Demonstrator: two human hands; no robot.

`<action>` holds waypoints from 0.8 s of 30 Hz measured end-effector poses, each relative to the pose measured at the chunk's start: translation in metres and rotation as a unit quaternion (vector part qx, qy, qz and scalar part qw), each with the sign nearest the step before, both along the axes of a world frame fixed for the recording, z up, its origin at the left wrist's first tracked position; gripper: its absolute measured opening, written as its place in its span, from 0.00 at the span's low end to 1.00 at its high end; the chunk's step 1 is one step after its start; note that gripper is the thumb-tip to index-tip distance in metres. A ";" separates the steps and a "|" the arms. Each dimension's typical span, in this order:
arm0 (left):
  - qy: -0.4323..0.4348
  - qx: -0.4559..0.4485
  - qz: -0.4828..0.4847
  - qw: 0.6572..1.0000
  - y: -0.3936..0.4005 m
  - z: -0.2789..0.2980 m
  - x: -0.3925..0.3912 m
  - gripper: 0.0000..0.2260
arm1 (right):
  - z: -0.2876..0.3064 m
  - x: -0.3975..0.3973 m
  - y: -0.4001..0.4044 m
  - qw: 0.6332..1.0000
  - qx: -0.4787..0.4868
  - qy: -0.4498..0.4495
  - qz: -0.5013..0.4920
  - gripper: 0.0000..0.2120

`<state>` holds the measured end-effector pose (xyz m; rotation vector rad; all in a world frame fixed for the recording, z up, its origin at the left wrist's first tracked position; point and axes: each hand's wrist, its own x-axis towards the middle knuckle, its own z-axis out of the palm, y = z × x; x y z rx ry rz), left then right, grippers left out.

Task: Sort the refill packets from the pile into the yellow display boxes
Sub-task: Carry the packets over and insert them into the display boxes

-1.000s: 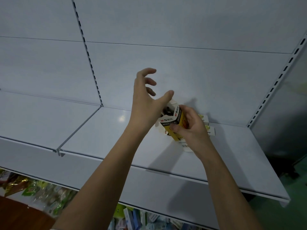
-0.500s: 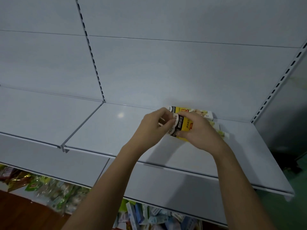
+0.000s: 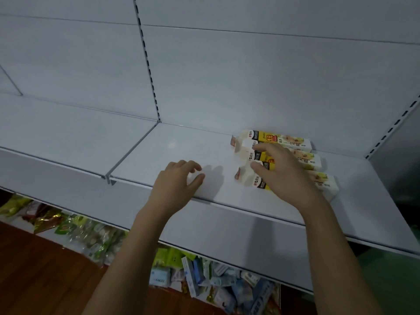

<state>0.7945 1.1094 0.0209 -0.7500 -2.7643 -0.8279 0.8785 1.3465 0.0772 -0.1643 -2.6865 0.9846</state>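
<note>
While the left hand (image 3: 176,183) hung over the front edge of the white shelf (image 3: 181,153), its fingers were loosely curled and it held nothing, with the thumb stretched out to the right and a soft shadow cast on the shelf surface just beside it. The right hand (image 3: 284,176) lay on top of 3 yellow display boxes (image 3: 276,138) at the back right of the same shelf, close to the rear panel (image 3: 227,71). Its fingers were spread and only slightly bent, the tips resting on the middle and nearest boxes; it pinched nothing that could be seen. The 3 boxes lay flat, side by side and touching, in a row slanting from the back toward the front right, each white and yellow with black print and a flap end pointing left. The farthest box was fully in view, while the other 2 were partly covered by the hand and wrist. Whether any refill packets sat inside the boxes could not be told. Below the shelf, a heap of mixed packets (image 3: 211,276) in blue, white and green lay on the floor, and more packets in green and gold wrappers (image 3: 68,226) stretched off to the left over a brown wooden floor (image 3: 34,280).
</note>
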 end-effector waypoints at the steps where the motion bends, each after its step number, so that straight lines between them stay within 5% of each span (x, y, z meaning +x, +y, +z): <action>1: 0.002 -0.001 0.021 1.000 -0.011 0.000 0.004 0.13 | 0.002 0.002 -0.010 0.999 -0.029 0.022 0.014 0.12; 7: -0.042 -0.031 0.167 0.985 -0.092 -0.019 0.060 0.15 | -0.027 0.010 -0.061 0.981 -0.073 -0.088 0.155 0.05; 15: -0.222 -0.085 0.342 0.909 -0.192 -0.090 0.176 0.13 | -0.107 0.015 -0.132 0.918 -0.014 -0.254 0.304 0.06; 24: -0.328 -0.017 0.399 0.856 -0.299 -0.138 0.230 0.15 | -0.140 -0.014 -0.271 0.850 0.081 -0.320 0.410 0.09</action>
